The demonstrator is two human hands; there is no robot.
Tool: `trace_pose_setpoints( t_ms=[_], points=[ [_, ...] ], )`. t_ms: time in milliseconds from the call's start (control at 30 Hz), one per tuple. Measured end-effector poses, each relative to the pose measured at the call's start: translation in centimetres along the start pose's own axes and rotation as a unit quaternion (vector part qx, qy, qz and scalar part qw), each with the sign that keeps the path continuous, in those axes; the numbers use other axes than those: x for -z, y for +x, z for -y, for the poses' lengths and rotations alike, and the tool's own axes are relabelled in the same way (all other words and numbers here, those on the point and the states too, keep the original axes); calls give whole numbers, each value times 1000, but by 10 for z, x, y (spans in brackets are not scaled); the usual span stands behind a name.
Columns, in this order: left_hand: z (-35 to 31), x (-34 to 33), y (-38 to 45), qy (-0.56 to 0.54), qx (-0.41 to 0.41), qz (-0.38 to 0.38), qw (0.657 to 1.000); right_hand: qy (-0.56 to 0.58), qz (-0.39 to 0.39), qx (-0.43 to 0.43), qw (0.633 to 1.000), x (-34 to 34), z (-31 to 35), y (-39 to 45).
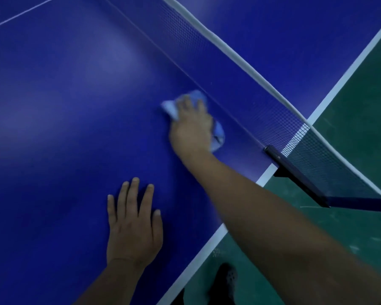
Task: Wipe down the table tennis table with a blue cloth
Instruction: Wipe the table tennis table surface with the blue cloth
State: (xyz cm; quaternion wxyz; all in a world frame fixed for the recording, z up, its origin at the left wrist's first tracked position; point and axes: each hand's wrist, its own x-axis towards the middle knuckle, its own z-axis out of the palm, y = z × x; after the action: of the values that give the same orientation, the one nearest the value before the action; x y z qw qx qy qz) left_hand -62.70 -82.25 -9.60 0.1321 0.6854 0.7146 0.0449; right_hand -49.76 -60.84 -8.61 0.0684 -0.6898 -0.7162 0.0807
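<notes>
The dark blue table tennis table [64, 128] fills most of the head view. My right hand [190, 126] presses a light blue cloth [171, 108] flat onto the table close to the net, with the fingers spread over it. Cloth shows past the fingertips and beside the wrist. My left hand [133, 225] rests flat on the table nearer to me, with its fingers straight and nothing in it.
The net [251, 91] with its white top band runs diagonally just beyond the cloth. Its dark clamp post [295, 172] sticks out at the table's white side edge [207, 249]. Green floor [350, 150] lies to the right, with a dark shoe [223, 282] below.
</notes>
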Motion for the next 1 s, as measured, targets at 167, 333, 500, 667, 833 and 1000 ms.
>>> trace_pose_setpoints(
  t_ms=[167,333,500,667,833,1000],
  points=[
    [0,3,0,9,-12,16,1000,10,0,-196,981,27,-100,-123],
    [-2,3,1,17,-13,14,1000,61,79,-168,981,23,-43,-90],
    [-3,1,1,19,-13,6,1000,-48,92,-147,984,17,-83,-71],
    [-2,1,1,9,-14,1,1000,-128,159,-217,955,47,-157,-182],
    [-2,3,1,9,-16,1,1000,-80,1,-215,973,53,-139,-189],
    [-5,3,1,16,-13,6,1000,-147,64,-64,985,22,-111,-120]
  ],
)
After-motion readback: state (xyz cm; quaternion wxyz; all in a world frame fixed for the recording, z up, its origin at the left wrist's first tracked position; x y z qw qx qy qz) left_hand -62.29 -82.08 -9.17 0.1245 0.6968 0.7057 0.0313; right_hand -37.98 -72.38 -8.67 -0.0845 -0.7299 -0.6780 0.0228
